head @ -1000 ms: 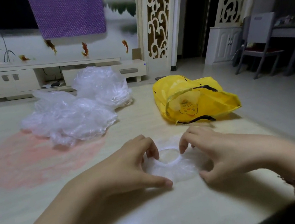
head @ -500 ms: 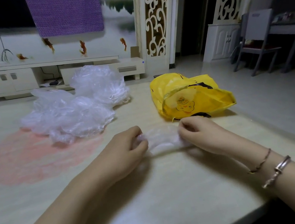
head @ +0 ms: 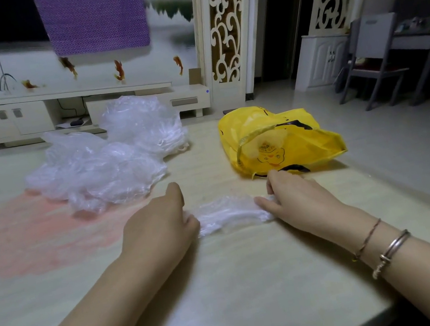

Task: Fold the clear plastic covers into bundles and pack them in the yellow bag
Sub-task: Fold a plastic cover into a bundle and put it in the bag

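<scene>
Crinkled clear plastic, gathered into a narrow flattened strip, lies stretched between two hands on the pale, glossy wood-grain surface [head: 230, 289]; this clear plastic cover [head: 230, 213] is thin, wrinkled and milky where its folds overlap. At its left end the left hand [head: 159, 227] pinches it, fingers curled under with the thumb pressed against them; at its right end the right hand [head: 298, 200] grips it, the thumb lying along the near edge and the curled fingers over the far edge. On the right wrist sit a thin cord bracelet [head: 366, 239] and a pair of silvery metal bangles [head: 394, 249]. Farther away and to the left rests a loose heap of clear plastic covers [head: 104, 159], puffy and crumpled, with fine ruffled edges; part of it lies over a faint pink round patch [head: 28, 236] on the surface. Just beyond the right hand, on the right, lies the yellow plastic bag [head: 278, 140], slack and creased, printed with black marks and a cartoon face, its handle loop curving across its front; something pale shows through its thin skin. Beyond the surface stands a low cream cabinet [head: 28, 118] against a painted wall, and a purple woven cloth [head: 93, 17] hangs above it.
</scene>
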Motion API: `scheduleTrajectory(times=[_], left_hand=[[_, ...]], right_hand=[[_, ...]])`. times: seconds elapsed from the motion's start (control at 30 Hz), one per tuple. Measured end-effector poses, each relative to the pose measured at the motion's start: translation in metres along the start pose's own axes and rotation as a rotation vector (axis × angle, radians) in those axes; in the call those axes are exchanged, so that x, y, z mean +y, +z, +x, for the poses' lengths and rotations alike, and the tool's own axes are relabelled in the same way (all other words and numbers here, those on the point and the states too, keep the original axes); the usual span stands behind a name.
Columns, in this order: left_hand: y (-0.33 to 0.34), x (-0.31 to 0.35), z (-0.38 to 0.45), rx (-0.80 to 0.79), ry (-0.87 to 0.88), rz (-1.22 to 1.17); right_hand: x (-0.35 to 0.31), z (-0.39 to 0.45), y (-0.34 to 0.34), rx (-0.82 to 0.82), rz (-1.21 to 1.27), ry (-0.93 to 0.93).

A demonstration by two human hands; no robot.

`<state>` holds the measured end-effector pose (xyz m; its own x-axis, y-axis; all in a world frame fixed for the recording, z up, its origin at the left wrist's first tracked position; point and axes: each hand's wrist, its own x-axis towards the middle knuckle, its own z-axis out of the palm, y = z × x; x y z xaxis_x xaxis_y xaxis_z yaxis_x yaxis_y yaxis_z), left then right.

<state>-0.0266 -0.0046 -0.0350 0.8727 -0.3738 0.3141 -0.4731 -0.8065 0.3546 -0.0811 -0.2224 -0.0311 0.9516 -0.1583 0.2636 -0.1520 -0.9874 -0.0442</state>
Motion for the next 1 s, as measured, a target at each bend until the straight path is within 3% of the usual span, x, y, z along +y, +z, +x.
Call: scheduleTrajectory(times=[0.1, 0.17, 0.23, 0.33, 0.4, 0.5, 0.6, 0.67, 0.73, 0.8, 1.0], left_hand=[[-0.001, 0.0, 0.004, 0.003, 0.004, -0.239], [-0.002, 0.005, 0.008, 0.017, -0.001, -0.498], [-0.006, 0.014, 0.01, 0.001, 0.006, -0.725], [-0.013, 0.022, 0.007, -0.207, 0.047, -0.926], [-0.014, 0.023, 0.004, -0.395, 0.064, -0.96], [-0.012, 0.024, -0.001, -0.545, 0.047, -1.085], [-0.013, 0.024, 0.002, -0.39, -0.02, -1.157], [-0.011, 0.025, 0.005, -0.22, -0.155, -1.132], [-0.007, 0.023, 0.008, -0.126, -0.314, -1.155], [-0.001, 0.02, 0.009, -0.158, -0.424, -1.292], [-0.001, 0.016, 0.01, -0.352, -0.458, -1.487]], right_hand=[[0.005, 0.004, 0.001, -0.038, 0.178, 0.001], [0.008, 0.008, -0.007, -0.07, 0.527, 0.049], [0.009, 0.008, -0.023, -0.2, 0.952, 0.061], [0.009, 0.003, -0.044, -0.471, 1.441, -0.017], [0.006, 0.0, -0.05, -0.522, 1.495, -0.058], [0.003, 0.001, -0.049, -0.469, 1.486, -0.013], [0.002, 0.007, -0.038, -0.16, 1.436, 0.126], [0.002, 0.008, -0.029, 0.197, 1.053, 0.008], [0.002, 0.004, -0.02, 0.389, 0.599, -0.287], [-0.005, -0.005, -0.014, 0.355, 0.397, -0.515], [-0.028, -0.016, -0.003, 0.275, 0.188, -0.763]])
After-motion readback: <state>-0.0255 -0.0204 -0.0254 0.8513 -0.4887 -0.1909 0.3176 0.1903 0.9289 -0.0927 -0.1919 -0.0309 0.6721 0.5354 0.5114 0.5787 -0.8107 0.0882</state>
